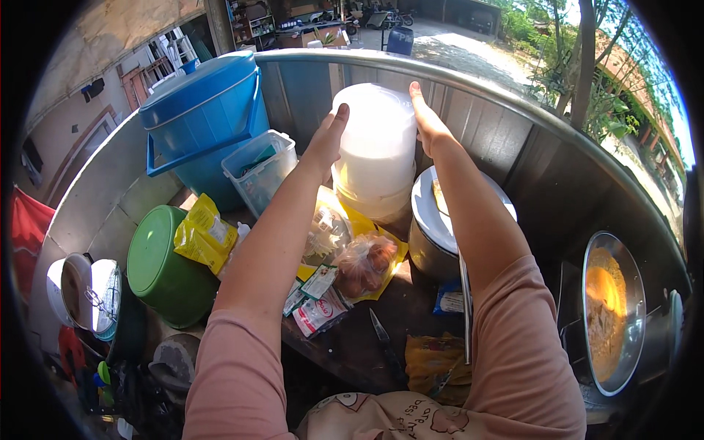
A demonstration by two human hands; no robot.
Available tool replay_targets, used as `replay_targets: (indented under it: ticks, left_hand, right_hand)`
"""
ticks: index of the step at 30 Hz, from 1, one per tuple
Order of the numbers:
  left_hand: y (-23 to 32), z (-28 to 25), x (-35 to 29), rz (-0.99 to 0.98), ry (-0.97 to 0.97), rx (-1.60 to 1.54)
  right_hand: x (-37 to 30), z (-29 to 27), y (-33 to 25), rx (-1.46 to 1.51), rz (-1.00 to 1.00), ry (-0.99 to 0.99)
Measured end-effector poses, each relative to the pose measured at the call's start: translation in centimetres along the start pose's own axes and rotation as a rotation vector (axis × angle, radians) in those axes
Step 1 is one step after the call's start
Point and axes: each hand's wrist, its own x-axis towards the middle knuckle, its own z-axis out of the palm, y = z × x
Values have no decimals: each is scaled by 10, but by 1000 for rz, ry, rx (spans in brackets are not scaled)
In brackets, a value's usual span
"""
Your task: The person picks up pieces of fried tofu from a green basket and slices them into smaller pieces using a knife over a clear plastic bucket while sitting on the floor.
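Both my arms reach forward to a large translucent white plastic tub (372, 139), its top brightly lit and its lower part yellowish. My left hand (328, 141) is pressed to its left side with the thumb up. On the opposite side, my right hand (430, 123) holds it with the thumb near the top edge; most fingers are hidden. The tub looks upright. Below it lie a clear plastic bag of reddish-brown round items (367, 262) on yellow packaging and another clear bag of pale pieces (327, 233). A pot with a light lid (425, 205) stands beside my right forearm.
A blue lidded bucket (202, 110), a clear plastic box (249, 180) and a green tub (155, 257) stand left. Sachets (321, 312) and a knife (381, 330) lie nearer. At right is a metal pan of orange-brown food (612, 315). A metal wall (506, 136) curves behind.
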Motion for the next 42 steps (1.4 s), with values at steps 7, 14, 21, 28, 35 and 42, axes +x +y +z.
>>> replay_targets:
  ticks: [7, 14, 21, 28, 35, 42]
  left_hand:
    - [13, -7, -3, 99, 50, -169]
    - [27, -6, -6, 98, 96, -125]
    - [42, -11, -8, 146, 98, -185]
    - [79, -25, -43, 357, 175, -277]
    - [119, -48, -140, 597, 269, -252]
    - [106, -92, -275, 580, 498, -442]
  right_hand:
    - [-17, 8, -32, 59, -97, -161]
    - [-20, 10, -31, -25, -265, 66]
    - [-18, 10, -42, -96, -385, 118]
    - [-72, 8, -88, 40, -608, -36]
    - [-125, 12, -117, 55, -857, -138]
    - [-246, 76, -108, 120, -1313, -252]
